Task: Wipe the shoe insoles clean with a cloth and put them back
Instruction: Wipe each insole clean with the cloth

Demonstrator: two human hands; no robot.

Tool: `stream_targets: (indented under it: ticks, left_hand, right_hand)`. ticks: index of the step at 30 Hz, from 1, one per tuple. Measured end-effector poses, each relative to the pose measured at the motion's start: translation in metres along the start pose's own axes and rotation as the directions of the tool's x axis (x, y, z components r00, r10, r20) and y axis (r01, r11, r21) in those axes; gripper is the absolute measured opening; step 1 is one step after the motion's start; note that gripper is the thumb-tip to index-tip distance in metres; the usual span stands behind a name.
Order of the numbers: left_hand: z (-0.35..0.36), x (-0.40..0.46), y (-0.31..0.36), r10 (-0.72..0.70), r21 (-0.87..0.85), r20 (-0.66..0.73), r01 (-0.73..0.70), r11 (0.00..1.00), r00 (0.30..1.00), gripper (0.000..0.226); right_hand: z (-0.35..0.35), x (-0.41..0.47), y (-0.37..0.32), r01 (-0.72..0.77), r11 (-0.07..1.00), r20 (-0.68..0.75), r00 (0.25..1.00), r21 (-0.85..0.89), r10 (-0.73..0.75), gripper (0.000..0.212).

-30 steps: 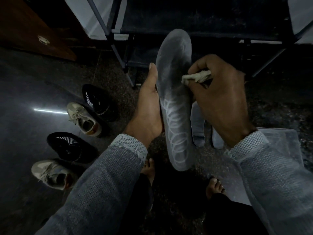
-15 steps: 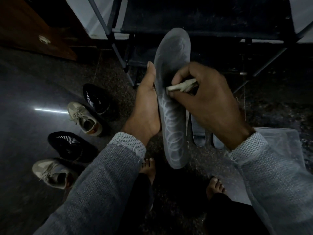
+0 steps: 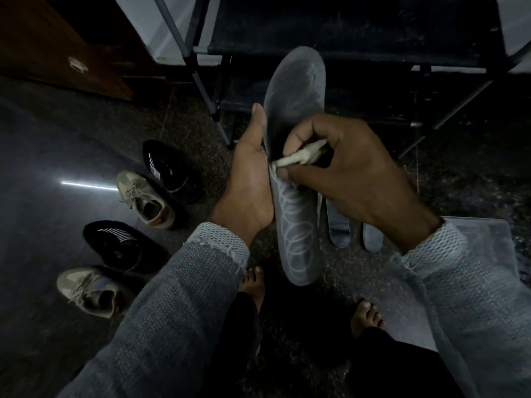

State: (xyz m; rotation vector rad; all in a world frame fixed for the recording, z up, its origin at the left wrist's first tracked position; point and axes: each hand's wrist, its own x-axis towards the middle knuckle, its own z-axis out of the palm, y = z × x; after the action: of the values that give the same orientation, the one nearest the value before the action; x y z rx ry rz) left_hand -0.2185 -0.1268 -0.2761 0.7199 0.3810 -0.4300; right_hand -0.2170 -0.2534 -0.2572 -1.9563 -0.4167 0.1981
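Above the floor, mid-scene: we're wiping the insole (image 3: 296, 179).
L hand (image 3: 250, 179) cradles its left edge, fingers straight & together w/ thumb behind; R hand (image 3: 347, 170) pinches the cloth (image 3: 301, 156) onto its middle. Insole looks light, thin, bendy, so prob. best held along the edge near mid-length. 2 more insoles (image 3: 339, 225) lie just beyond; shoes (image 3: 149, 202) wait on the left.
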Motion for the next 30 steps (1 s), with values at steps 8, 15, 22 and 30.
stream_targets:
  ticks: [8, 15, 22, 30]
  left_hand:
    - [0.004, -0.001, -0.007, -0.024, -0.027, 0.051, 0.025, 0.999, 0.998, 0.063]
    - [0.0, 0.004, -0.001, -0.021, 0.046, -0.076, 0.024, 0.999, 0.997, 0.069]
    - [0.001, 0.001, -0.001, -0.029, 0.035, -0.086, 0.032, 0.999, 0.996, 0.062]
    - [0.001, 0.0, 0.0, -0.043, 0.059, -0.116, 0.05, 0.997, 0.992, 0.064]
  right_hand:
    - [0.003, -0.002, 0.007, -0.027, 0.995, -0.258, 0.966, -0.093, 0.002, 0.013]
    - [-0.004, 0.0, -0.001, 0.034, 0.999, 0.104, 0.994, -0.007, -0.033, 0.018]
    - [0.0, 0.0, 0.001, 0.021, 0.999, 0.007, 1.0, -0.028, -0.021, 0.015]
    - [0.009, -0.002, 0.0, 0.031, 0.999, -0.052, 0.998, -0.012, -0.032, 0.014]
